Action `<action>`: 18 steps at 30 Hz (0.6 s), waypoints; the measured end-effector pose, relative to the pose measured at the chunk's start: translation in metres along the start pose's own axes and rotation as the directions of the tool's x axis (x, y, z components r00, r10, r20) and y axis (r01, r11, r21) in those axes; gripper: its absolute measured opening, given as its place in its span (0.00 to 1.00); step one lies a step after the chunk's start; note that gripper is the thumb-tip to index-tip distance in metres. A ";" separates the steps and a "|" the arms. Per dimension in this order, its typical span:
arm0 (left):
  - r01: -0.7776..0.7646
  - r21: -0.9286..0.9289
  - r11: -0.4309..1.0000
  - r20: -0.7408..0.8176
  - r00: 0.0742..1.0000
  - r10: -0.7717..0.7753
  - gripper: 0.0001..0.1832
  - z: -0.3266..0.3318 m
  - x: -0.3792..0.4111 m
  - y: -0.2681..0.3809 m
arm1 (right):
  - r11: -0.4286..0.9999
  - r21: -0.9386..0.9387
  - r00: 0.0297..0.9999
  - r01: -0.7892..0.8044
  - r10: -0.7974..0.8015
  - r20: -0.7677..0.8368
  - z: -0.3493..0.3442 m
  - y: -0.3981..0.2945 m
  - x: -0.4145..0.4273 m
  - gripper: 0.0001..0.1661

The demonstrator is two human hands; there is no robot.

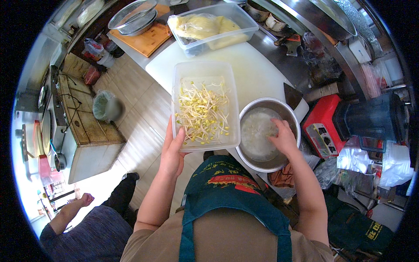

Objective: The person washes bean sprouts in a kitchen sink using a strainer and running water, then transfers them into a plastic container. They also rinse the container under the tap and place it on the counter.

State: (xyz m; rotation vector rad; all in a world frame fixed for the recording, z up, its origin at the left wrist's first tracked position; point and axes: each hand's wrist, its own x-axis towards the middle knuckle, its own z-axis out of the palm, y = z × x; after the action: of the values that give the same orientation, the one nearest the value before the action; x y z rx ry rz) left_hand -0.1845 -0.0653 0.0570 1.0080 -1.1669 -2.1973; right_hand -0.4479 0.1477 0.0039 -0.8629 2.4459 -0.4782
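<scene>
My left hand (174, 147) grips the near left corner of a translucent plastic container (234, 98), thumb on its rim. Inside it lies a loose heap of soybean sprouts (203, 113) with yellow heads and pale stems. My right hand (283, 136) reaches over the right side of a round metal pot (242, 154), fingers apart and curled at the liquid. Cloudy water (258, 134) fills the lower part of the pot, with a few blurred yellowish bits in it. Nothing shows between my right fingers, though the fingertips are partly hidden.
A white cutting board (262, 62) lies under a clear bin (226, 39) of bagged yellowish food. Wire strainers (137, 19) rest on a wooden board (144, 41). A red blender (324, 127) stands right of the pot. Another person (91, 232) is at lower left, near a lined bin (101, 104).
</scene>
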 end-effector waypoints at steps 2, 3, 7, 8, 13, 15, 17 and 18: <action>0.007 -0.001 1.000 0.001 1.000 -0.007 0.38 0.001 0.000 0.000 | 0.994 -0.110 0.999 -0.011 0.016 0.042 0.001 0.005 0.000 0.49; 0.011 -0.001 1.000 0.003 1.000 -0.011 0.38 0.001 0.001 0.000 | 0.991 -0.130 0.995 -0.013 0.025 0.095 0.006 0.009 0.002 0.54; 0.021 0.003 1.000 -0.003 1.000 -0.021 0.38 0.001 0.000 0.001 | 0.988 -0.155 0.984 0.026 0.002 0.180 0.018 -0.001 0.004 0.64; 0.034 -0.025 0.999 0.007 0.999 -0.034 0.37 0.000 0.000 0.002 | 0.987 -0.153 0.984 0.058 -0.030 0.176 0.021 -0.006 0.006 0.64; 0.018 0.022 1.000 -0.013 1.000 -0.018 0.39 0.001 0.001 0.000 | 0.982 -0.143 0.985 0.122 -0.102 0.138 0.042 -0.026 0.020 0.61; 0.013 0.015 1.000 -0.009 1.000 -0.013 0.39 0.002 0.001 -0.001 | 0.981 -0.131 0.982 0.140 -0.120 0.149 0.045 -0.035 0.023 0.56; 0.010 0.012 1.000 -0.005 1.000 -0.010 0.40 0.002 0.001 -0.001 | 0.981 -0.113 0.978 0.157 -0.139 0.156 0.047 -0.041 0.023 0.48; 0.010 0.012 1.000 -0.003 1.000 -0.010 0.40 0.003 0.000 0.000 | 0.981 -0.100 0.976 0.165 -0.148 0.158 0.049 -0.044 0.023 0.43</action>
State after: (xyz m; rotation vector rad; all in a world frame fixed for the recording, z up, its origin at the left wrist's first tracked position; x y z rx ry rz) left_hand -0.1868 -0.0641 0.0576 1.0237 -1.1774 -2.1983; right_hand -0.4145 0.0927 -0.0225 -1.1041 2.2956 -0.3200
